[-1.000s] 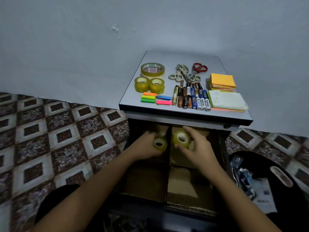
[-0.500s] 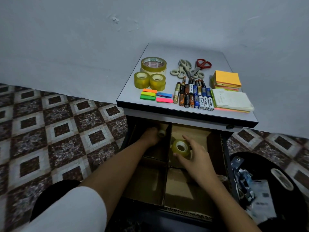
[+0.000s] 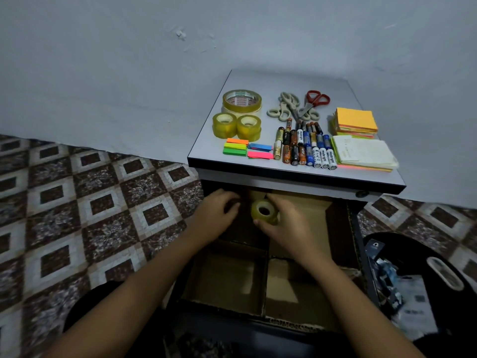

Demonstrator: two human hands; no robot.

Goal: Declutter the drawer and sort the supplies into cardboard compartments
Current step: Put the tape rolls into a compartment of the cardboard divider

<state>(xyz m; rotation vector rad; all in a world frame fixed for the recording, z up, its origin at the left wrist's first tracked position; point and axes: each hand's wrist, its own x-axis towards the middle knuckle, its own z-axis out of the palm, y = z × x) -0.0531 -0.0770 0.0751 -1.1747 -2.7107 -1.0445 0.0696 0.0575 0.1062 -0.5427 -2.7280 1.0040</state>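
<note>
A small yellowish tape roll (image 3: 264, 211), hole facing up, is gripped over the rear cardboard compartments (image 3: 309, 210).

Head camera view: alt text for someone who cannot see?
A person's right hand holds a yellow tape roll over a drawer's cardboard compartments; the left hand reaches in beside it. Tape, scissors, batteries and sticky notes lie on the cabinet.

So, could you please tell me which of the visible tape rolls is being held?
The small yellow roll over the drawer, gripped by the right hand; the other three rest on the cabinet top, untouched.
</note>
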